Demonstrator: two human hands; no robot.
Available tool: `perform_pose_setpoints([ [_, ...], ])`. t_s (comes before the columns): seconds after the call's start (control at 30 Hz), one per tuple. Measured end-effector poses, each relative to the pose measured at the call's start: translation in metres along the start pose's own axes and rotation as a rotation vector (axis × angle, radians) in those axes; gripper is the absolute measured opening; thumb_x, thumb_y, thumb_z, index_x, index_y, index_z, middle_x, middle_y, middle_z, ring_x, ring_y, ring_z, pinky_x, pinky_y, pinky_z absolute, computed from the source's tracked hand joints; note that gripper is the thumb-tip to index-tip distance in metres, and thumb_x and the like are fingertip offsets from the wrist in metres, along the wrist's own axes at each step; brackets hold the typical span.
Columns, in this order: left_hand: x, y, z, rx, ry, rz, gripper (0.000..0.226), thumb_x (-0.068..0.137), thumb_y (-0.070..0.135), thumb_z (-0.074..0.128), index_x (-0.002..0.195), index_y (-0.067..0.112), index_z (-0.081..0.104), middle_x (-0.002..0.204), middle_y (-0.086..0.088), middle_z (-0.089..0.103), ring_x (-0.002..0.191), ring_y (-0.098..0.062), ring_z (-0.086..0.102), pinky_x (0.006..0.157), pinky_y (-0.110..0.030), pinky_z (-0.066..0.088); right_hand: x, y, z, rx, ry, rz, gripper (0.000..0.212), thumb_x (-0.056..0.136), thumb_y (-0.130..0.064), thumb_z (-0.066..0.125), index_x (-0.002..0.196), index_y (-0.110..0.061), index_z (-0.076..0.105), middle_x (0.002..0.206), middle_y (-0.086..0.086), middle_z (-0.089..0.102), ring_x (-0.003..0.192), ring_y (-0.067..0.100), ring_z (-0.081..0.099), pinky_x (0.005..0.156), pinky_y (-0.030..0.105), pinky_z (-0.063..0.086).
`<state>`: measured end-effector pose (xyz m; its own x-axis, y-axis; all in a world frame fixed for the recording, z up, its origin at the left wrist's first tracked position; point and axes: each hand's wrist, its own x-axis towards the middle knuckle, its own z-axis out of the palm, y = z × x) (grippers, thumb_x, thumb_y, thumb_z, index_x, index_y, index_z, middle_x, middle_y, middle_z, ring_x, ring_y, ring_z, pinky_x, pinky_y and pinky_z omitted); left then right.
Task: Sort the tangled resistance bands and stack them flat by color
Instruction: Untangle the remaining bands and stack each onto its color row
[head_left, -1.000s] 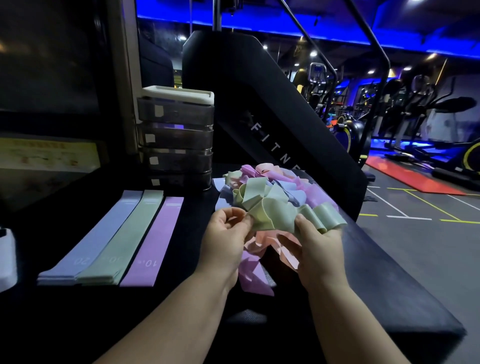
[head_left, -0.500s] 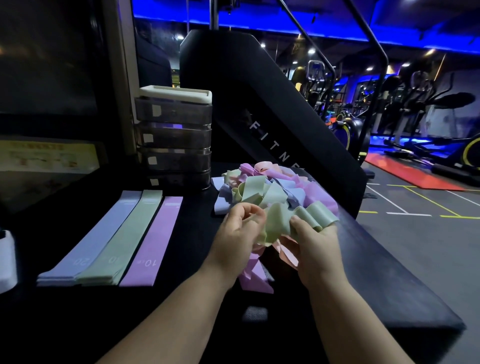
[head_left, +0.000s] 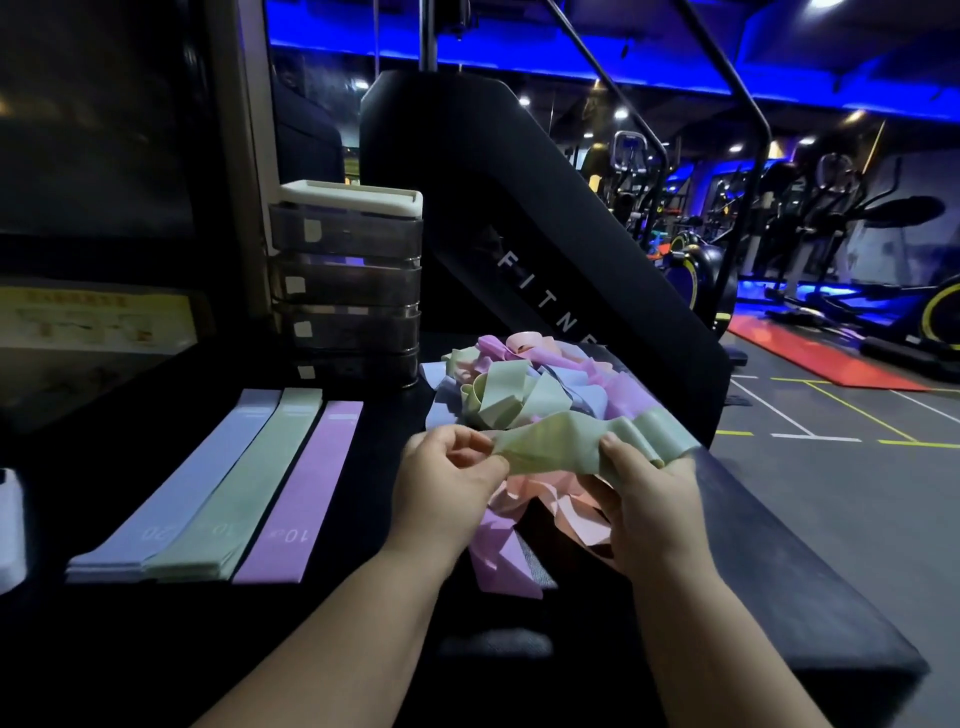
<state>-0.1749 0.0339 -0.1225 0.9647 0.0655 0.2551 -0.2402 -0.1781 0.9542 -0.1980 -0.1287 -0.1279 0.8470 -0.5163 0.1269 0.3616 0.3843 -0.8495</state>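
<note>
step: green stack (head_left: 244, 493) at left is where it goes — I'd ease the green band (head_left: 558, 449) out of the tangle (head_left: 524, 387) slow, untwisted, no yanking | left hand (head_left: 441, 486): fingers curled in, pinching the band's left end | right hand (head_left: 649, 499): thumb pressed over its right part, other fingers hidden underneath by pink loops (head_left: 566, 501)

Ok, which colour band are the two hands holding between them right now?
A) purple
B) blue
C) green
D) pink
C: the left hand and right hand each pinch the green band, held across the front of the tangled pile.
</note>
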Motion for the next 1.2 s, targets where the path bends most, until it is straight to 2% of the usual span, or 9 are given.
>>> perform_pose_setpoints([
  [0.07,0.001,0.001,0.000,-0.144,-0.063,-0.071,0.008,0.079,0.015,0.078,0.084,0.018,0.072,0.083,-0.003,0.072,0.066,-0.012,0.065,0.064,-0.025,0.054,0.000,0.000,-0.001,-0.008,-0.002,0.003,0.040,0.092,0.000,0.058,0.130,-0.003,0.048,0.116,0.023,0.065,0.088,0.028,0.073,0.060,0.031,0.057],
  [0.17,-0.001,0.010,-0.002,-0.329,-0.160,-0.179,0.006,0.081,0.016,0.077,0.085,0.013,0.074,0.063,0.002,0.068,0.050,-0.005,0.058,0.050,-0.020,0.049,0.002,0.000,-0.001,-0.023,0.015,0.022,0.040,0.091,-0.001,0.059,0.130,-0.003,0.047,0.116,0.025,0.064,0.082,0.027,0.073,0.056,0.031,0.056],
  [0.3,-0.003,0.020,-0.008,-0.489,-0.298,-0.366,0.003,0.085,0.013,0.071,0.088,0.013,0.071,0.062,0.000,0.060,0.036,-0.003,0.043,0.037,-0.014,0.028,0.003,0.001,-0.003,-0.026,0.001,0.026,0.043,0.090,0.000,0.059,0.131,-0.002,0.046,0.113,0.026,0.065,0.079,0.028,0.073,0.056,0.033,0.056],
  [0.43,-0.004,0.024,-0.016,-0.566,-0.512,-0.475,0.021,0.087,0.012,0.065,0.106,0.006,0.070,0.083,-0.003,0.059,0.036,-0.001,0.033,0.034,-0.012,0.024,0.004,0.003,-0.004,-0.025,-0.003,0.015,0.049,0.083,-0.002,0.065,0.128,0.002,0.046,0.108,0.029,0.065,0.082,0.038,0.071,0.061,0.039,0.057],
  [0.57,-0.005,0.026,-0.023,-0.443,-0.623,-0.448,0.015,0.090,0.014,0.059,0.084,0.016,0.073,0.070,0.002,0.059,0.042,-0.004,0.029,0.040,-0.015,0.020,0.002,0.003,-0.002,-0.045,-0.019,0.000,0.045,0.084,0.000,0.062,0.126,0.001,0.048,0.096,0.023,0.064,0.075,0.030,0.068,0.060,0.036,0.055],
  [0.73,-0.006,0.028,-0.033,-0.389,-0.645,-0.433,0.025,0.096,0.013,0.048,0.081,0.017,0.068,0.064,0.002,0.055,0.048,-0.007,0.031,0.042,-0.015,0.020,0.003,0.000,-0.003,-0.039,0.009,0.054,0.033,0.091,0.007,0.053,0.124,0.003,0.050,0.100,0.026,0.065,0.068,0.022,0.070,0.052,0.030,0.055],
  [0.87,-0.006,0.026,-0.034,-0.274,-0.512,-0.303,0.026,0.096,0.025,0.056,0.071,0.019,0.061,0.062,0.008,0.059,0.054,-0.006,0.048,0.055,-0.022,0.038,-0.001,-0.001,0.004,-0.020,-0.033,0.088,0.035,0.091,0.007,0.054,0.125,-0.003,0.049,0.100,0.020,0.064,0.068,0.020,0.070,0.053,0.030,0.057],
  [1.07,-0.002,0.017,-0.049,-0.139,-0.362,-0.194,0.022,0.089,0.018,0.069,0.079,0.008,0.051,0.078,-0.005,0.062,0.070,-0.019,0.062,0.067,-0.034,0.057,-0.007,0.003,0.013,0.022,-0.211,0.093,0.029,0.090,0.007,0.052,0.118,0.007,0.058,0.108,0.027,0.067,0.097,0.037,0.067,0.076,0.038,0.057],
  [1.2,-0.003,0.014,-0.072,-0.032,-0.304,-0.120,0.019,0.086,0.012,0.072,0.096,0.016,0.056,0.081,-0.004,0.064,0.068,-0.014,0.063,0.063,-0.030,0.054,-0.013,0.000,0.025,-0.019,-0.293,0.093,0.010,0.091,0.007,0.052,0.092,0.000,0.058,0.070,0.007,0.060,0.061,0.015,0.061,0.057,0.022,0.051],
])
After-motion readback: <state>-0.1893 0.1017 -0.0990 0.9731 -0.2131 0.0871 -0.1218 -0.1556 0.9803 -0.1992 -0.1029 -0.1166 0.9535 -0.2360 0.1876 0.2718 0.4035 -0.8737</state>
